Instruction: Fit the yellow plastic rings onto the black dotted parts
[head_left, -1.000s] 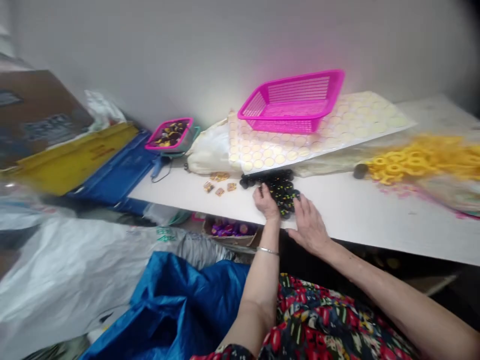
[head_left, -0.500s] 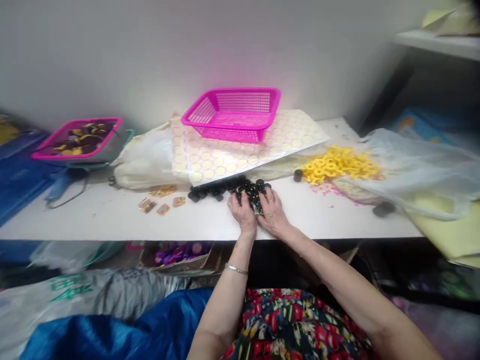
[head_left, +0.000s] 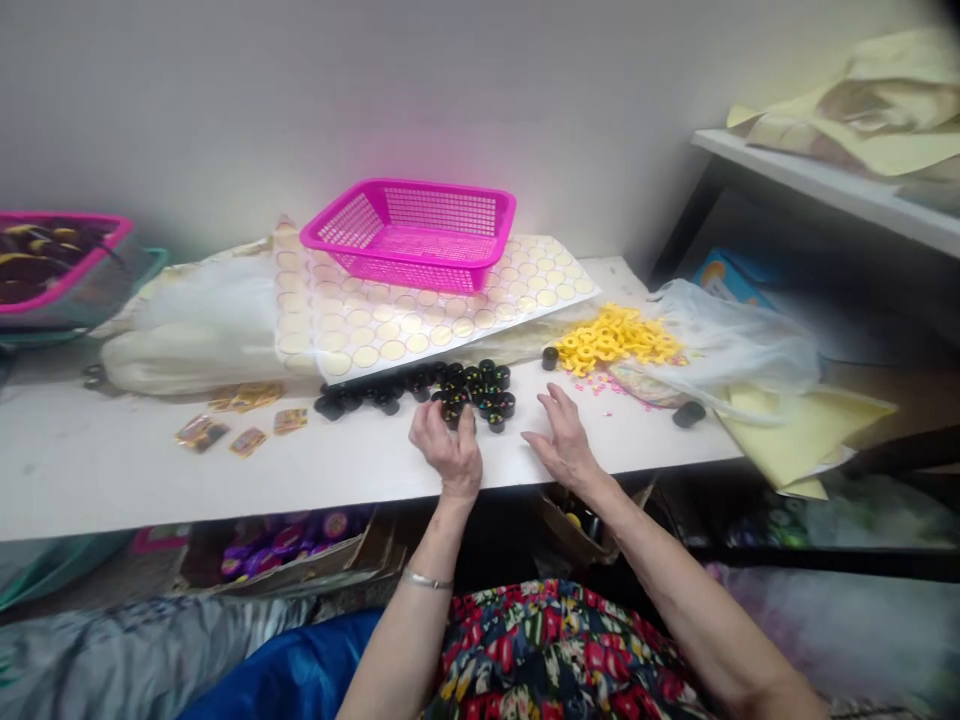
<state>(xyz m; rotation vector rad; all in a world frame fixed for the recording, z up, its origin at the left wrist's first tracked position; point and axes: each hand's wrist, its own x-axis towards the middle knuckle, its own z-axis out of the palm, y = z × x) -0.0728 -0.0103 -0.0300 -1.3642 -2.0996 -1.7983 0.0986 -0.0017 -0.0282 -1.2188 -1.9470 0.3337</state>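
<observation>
A cluster of small black caps (head_left: 450, 385) with coloured dots lies on the white table (head_left: 150, 460), near its front edge. My left hand (head_left: 448, 448) rests at the cluster's near side, fingers curled round one black cap. My right hand (head_left: 564, 440) hovers just right of the cluster with fingers spread and nothing in it. Behind the caps lies a white sheet of round stickers (head_left: 420, 315) with an empty pink basket (head_left: 412, 232) on top. A pile of yellow rings (head_left: 615, 338) lies to the right.
A second pink basket (head_left: 52, 262) with dark and yellow pieces stands far left. A white bag (head_left: 187, 325), small orange packets (head_left: 225, 430), a clear plastic bag (head_left: 735, 335), yellow paper (head_left: 810, 435) and a shelf (head_left: 825, 180) surround the table. A box (head_left: 300, 540) sits under it.
The view has swung right, bringing the shelf into sight. My hands have come apart: the right one has lifted off the caps to the right, the left has curled at the cluster's near edge.
</observation>
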